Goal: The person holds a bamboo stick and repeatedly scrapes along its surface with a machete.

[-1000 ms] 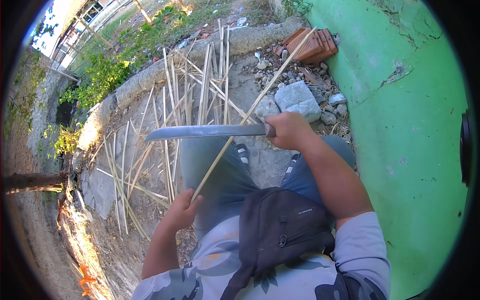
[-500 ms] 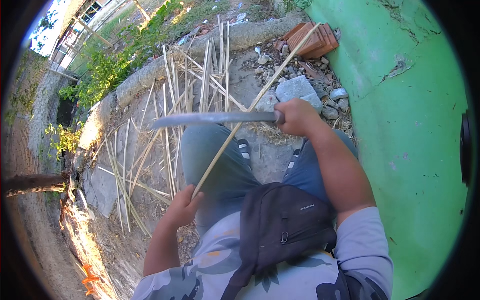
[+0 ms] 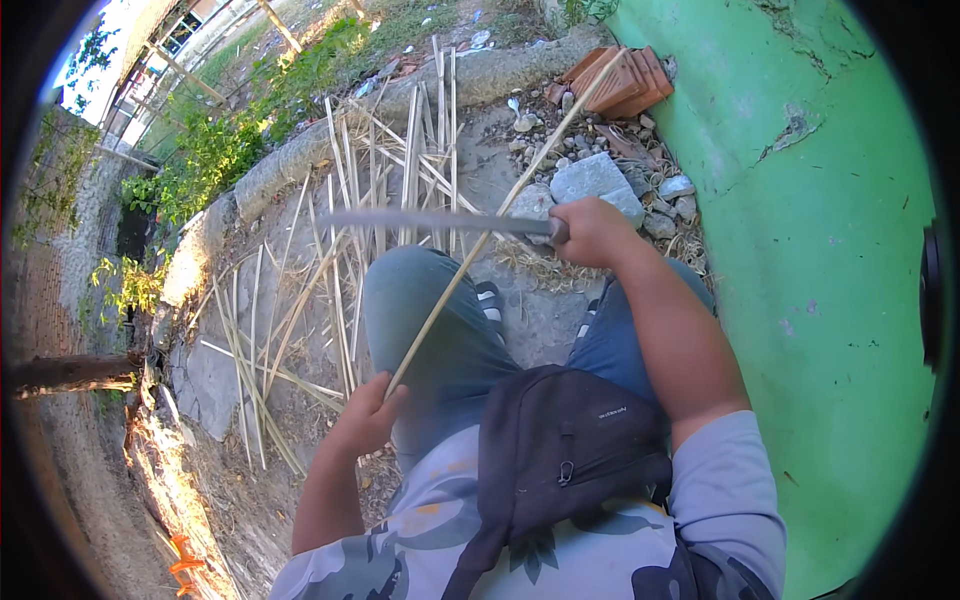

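Note:
My left hand [image 3: 368, 412] is closed round the near end of a long pale bamboo strip [image 3: 445, 299], which slants away to the far right over my left knee. In my right hand [image 3: 596, 232] is the dark handle of a machete [image 3: 430, 220]. Its blade points left and crosses the strip, smeared by motion. Whether blade and strip touch, I cannot tell. Several split bamboo strips [image 3: 411, 165] lie loosely heaped on the ground ahead and to the left of my legs.
Close on the right runs a green wall [image 3: 800, 330]. Grey rocks [image 3: 597, 187] and stacked orange roof tiles [image 3: 632, 82] sit at its foot. A low stone kerb [image 3: 290, 165] bounds the far side. A black bag [image 3: 570, 450] rests on my lap.
The machete's blade has swung so that its tip points farther away from me. Both hands and the held strip stay almost where they were.

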